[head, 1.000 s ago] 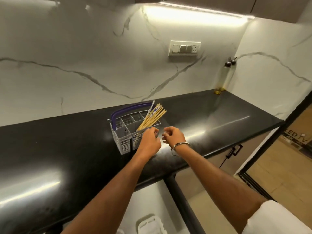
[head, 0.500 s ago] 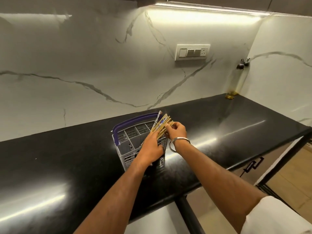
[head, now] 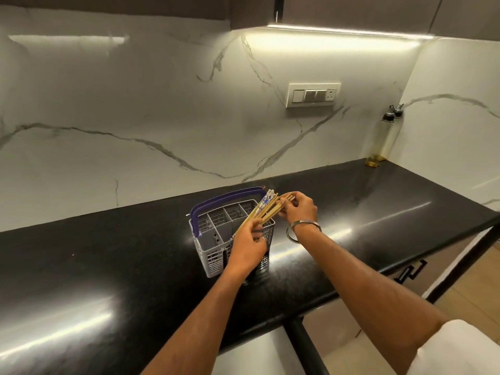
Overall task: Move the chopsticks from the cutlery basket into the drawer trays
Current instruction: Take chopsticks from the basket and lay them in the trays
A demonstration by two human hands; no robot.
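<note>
**Both hands gathering the chopsticks at the cutlery basket**

The grey cutlery basket (head: pixel 216 239) with its purple handle (head: pixel 224 198) is standing on the black bench (head: pixel 108 266), near the marble backsplash (head: pixel 135 117). The bundle of chopsticks (head: pixel 263 211) is leaning out of the basket's right-hand compartment, tilting up and to the right; most are plain wood, and one or two are showing a blue-and-white pattern at the upper end.

The left hand (head: pixel 247 246) is reaching in from below, its fingers curling round the lower part of the bundle just above the basket rim. The right hand (head: pixel 299 209) is sitting just beside the basket on the right, its fingers and thumb pinching the upper ends of the chopsticks. A metal bangle (head: pixel 303 230) is hanging on the right wrist, and a white sleeve (head: pixel 460 347) is showing at the bottom right corner.

Further along the bench, in the far right corner, a tall clear bottle (head: pixel 381 139) with a dark pourer is standing against the wall. A switch plate (head: pixel 313 94) is sitting on the backsplash above, under a lit strip lamp (head: pixel 338 32). A dark cabinet handle (head: pixel 411 272) is showing below the bench edge on the right.
</note>
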